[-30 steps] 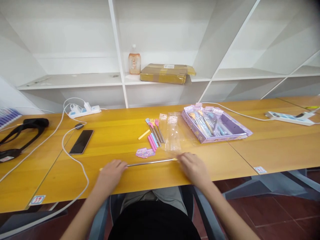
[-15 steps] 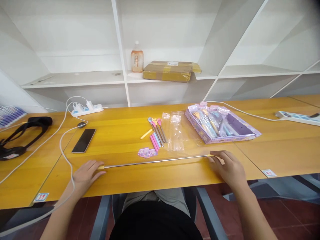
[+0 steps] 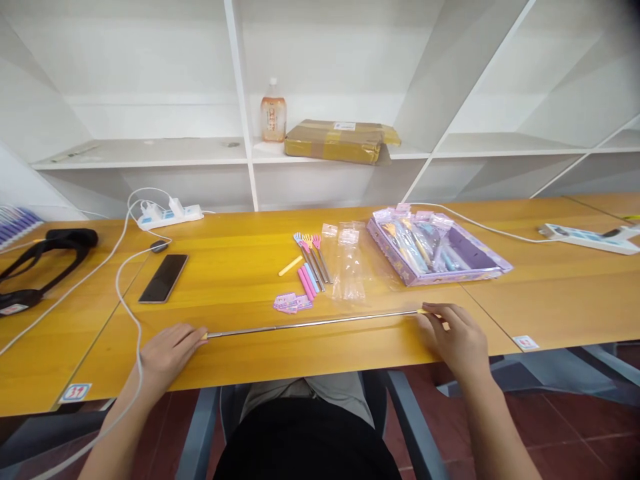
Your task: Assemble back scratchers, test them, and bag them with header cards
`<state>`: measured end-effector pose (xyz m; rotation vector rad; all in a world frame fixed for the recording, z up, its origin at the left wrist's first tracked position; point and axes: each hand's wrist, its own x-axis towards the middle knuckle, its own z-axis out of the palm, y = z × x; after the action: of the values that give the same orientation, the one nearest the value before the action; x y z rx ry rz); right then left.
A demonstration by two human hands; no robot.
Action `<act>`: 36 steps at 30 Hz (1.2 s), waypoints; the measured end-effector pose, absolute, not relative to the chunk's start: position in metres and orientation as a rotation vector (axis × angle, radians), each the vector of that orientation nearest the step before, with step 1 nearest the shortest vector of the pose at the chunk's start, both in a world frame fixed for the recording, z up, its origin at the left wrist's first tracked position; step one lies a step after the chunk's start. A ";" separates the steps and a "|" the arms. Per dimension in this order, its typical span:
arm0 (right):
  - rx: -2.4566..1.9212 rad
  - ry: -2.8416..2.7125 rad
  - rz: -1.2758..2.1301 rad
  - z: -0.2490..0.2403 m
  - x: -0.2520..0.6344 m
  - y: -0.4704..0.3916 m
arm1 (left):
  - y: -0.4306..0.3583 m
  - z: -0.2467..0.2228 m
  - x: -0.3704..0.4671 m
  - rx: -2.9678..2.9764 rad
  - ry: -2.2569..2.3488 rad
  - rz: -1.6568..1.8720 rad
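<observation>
Telescopic rod (image 3: 320, 323) now drawn out much longer than 1 s ago; extension looks abt full. Runs along bench (image 3: 320, 353) nr its front edge, contact w/ it unclear. L hand (image 3: 167, 352) grips one yellow end, R hand (image 3: 460, 337) pinches the other.

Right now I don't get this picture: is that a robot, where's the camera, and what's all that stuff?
No robot, just a person! The camera is worn on their head, looking forward and down. Their left hand and right hand hold the two ends of a long, thin rod. Past it on the table lie little cards, coloured tubes, sticks with hand-shaped tops, clear bags and a purple box. A phone lies off to the left.
</observation>
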<state>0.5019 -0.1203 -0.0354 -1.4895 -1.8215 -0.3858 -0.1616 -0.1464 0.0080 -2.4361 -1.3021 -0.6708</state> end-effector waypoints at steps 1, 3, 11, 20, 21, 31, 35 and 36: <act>-1.483 -1.815 -0.392 -0.033 0.501 -0.120 | -0.147 0.011 -0.161 -2.434 -1.311 -0.666; -1.458 -1.795 -0.402 -0.028 0.495 -0.117 | -0.147 0.016 -0.155 -2.430 -1.328 -0.646; -1.217 -1.985 -0.373 0.022 0.385 -0.082 | -0.113 0.036 -0.052 -2.507 -1.361 -0.523; -1.043 -2.244 -0.428 0.045 0.269 -0.054 | -0.062 0.060 0.021 -2.638 -1.474 -0.317; -1.051 -2.305 -0.392 0.050 0.271 -0.045 | -0.056 0.060 0.022 -2.654 -1.504 -0.293; -1.426 -2.198 0.395 0.079 0.336 0.061 | -0.013 0.024 0.007 -2.661 -1.863 -0.540; -2.018 -2.020 0.135 0.053 0.352 0.075 | -0.013 0.012 -0.001 -2.681 -1.929 -0.691; -2.123 -2.009 0.100 0.047 0.354 0.075 | -0.013 0.011 -0.001 -2.697 -1.932 -0.718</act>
<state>0.3544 0.0755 0.0466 -2.1226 -2.0087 0.1003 -0.0015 -0.0131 0.0109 -2.6970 -1.9319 -0.7182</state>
